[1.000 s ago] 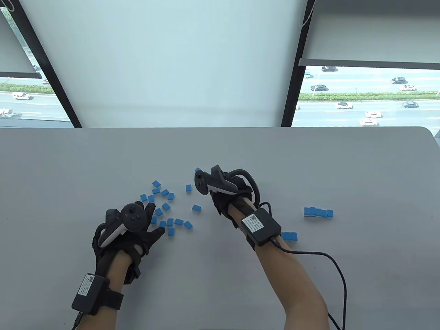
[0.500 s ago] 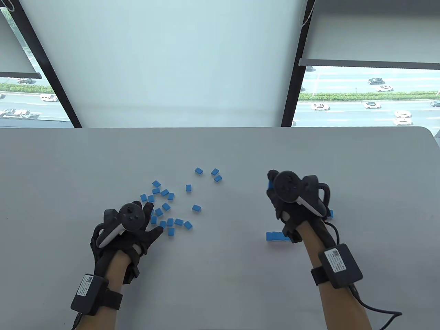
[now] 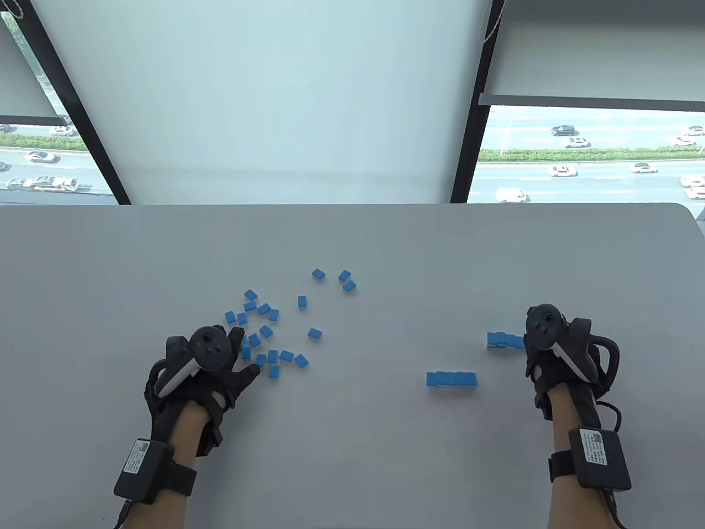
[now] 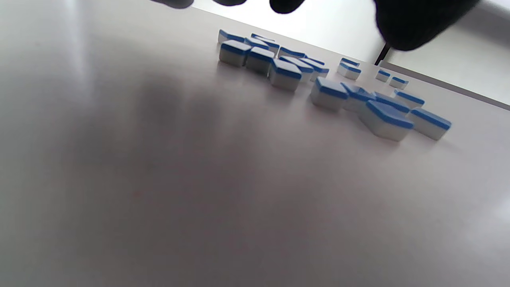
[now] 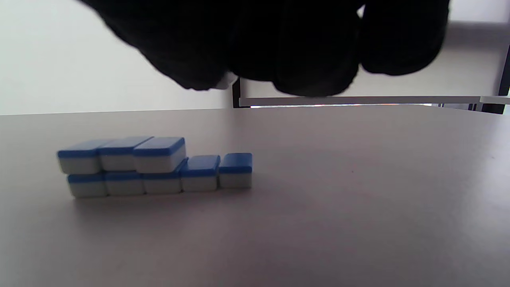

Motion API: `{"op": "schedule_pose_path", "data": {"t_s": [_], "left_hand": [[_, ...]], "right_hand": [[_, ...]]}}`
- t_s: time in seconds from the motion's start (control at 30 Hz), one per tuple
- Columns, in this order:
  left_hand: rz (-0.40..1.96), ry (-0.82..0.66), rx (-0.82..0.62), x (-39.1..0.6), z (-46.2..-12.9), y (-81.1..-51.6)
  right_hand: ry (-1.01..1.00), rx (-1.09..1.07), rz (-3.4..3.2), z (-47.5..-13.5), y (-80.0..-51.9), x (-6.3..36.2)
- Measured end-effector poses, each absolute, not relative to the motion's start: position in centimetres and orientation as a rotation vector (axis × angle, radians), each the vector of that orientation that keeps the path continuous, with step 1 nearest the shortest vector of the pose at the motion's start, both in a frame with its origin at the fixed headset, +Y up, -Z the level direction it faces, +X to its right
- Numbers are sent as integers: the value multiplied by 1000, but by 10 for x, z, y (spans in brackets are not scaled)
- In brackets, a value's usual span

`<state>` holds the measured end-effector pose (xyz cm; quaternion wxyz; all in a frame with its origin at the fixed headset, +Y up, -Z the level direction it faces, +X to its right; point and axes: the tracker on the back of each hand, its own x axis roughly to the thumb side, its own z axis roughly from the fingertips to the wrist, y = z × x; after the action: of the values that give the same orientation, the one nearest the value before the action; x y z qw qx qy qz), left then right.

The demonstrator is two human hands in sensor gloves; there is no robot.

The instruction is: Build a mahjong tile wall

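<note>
Right grip point(image 3: 542, 352) just beside wall point(image 3: 504, 341)

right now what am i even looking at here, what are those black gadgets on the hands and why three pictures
Two gloved hands, each with a motion tracker strapped to its back. One camera looks down at the table; two more sit on the wrists. Loose blue mahjong tiles lie by the left hand, whose fingers hang above them, holding nothing. Near the right hand stands a part-built two-layer wall, with a separate row of four tiles nearby. Whether the right hand holds a tile is unclear.
</note>
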<state>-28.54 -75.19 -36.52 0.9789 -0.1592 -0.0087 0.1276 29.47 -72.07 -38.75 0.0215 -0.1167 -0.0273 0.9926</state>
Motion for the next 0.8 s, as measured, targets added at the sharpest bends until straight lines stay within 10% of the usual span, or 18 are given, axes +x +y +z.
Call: {"op": "schedule_pose_path", "data": {"t_s": [0.8], "left_hand": [[256, -25, -323, -284, -365, -752]], "right_hand": [[81, -328, 3074, -396, -742, 285]]}}
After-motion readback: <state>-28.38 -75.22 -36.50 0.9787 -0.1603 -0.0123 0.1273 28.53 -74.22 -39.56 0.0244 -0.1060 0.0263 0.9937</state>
